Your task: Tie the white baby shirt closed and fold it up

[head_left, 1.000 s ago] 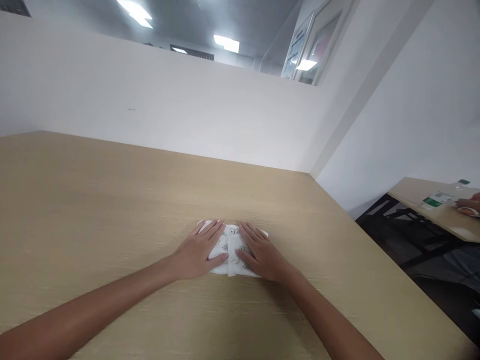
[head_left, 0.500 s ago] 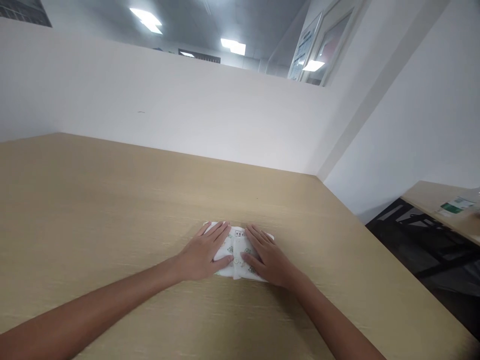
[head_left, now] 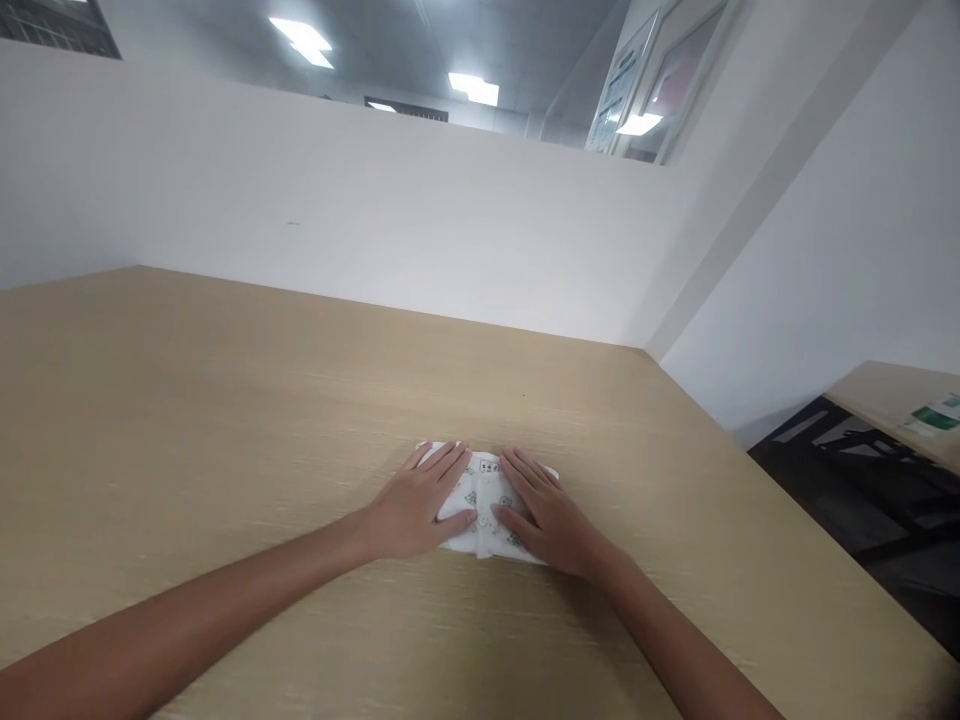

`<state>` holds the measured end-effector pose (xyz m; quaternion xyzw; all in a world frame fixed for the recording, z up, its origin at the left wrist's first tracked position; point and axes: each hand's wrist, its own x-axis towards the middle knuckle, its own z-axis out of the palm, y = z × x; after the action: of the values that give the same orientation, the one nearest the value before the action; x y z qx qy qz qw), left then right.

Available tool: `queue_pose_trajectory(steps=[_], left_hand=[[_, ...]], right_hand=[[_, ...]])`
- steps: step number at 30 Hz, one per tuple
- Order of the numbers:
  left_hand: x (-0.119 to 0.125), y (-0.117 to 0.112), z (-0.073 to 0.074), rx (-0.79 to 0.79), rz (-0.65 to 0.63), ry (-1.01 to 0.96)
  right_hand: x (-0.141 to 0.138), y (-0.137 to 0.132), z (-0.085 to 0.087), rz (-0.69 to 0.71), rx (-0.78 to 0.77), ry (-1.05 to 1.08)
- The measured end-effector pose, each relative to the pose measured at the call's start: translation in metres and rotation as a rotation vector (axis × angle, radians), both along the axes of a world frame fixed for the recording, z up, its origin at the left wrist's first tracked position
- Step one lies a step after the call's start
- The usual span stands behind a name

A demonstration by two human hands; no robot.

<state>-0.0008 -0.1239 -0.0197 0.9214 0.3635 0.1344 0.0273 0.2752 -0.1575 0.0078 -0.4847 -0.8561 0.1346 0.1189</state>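
Note:
A small folded white cloth [head_left: 484, 500] with a printed pattern lies flat on the light wooden table [head_left: 225, 420]. My left hand [head_left: 416, 505] rests palm down on its left half, fingers stretched out and together. On the right half my right hand [head_left: 551, 510] presses flat the same way. Both thumbs point toward each other over the cloth's middle. Most of the cloth is hidden under the two hands.
White partition walls [head_left: 375, 210] close the table at the back and right. The table's right edge runs diagonally toward a dark gap [head_left: 862, 500]. Beyond it stands another wooden desk [head_left: 892, 400] with a green and white package [head_left: 937, 415].
My hands and the cloth stay put on the table. The camera has turned slightly left, so the neighbouring desk has slid right and the other person's hand there has left the view.

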Motion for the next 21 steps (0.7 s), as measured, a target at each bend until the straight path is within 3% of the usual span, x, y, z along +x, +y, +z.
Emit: queue_pose_trajectory(steps=[21], left_hand=[[-0.0006,-0.0002,-0.0015,0.001,0.003,-0.004]], right_hand=[[-0.0015,-0.0022,0.0058,-0.007,-0.031,0.007]])
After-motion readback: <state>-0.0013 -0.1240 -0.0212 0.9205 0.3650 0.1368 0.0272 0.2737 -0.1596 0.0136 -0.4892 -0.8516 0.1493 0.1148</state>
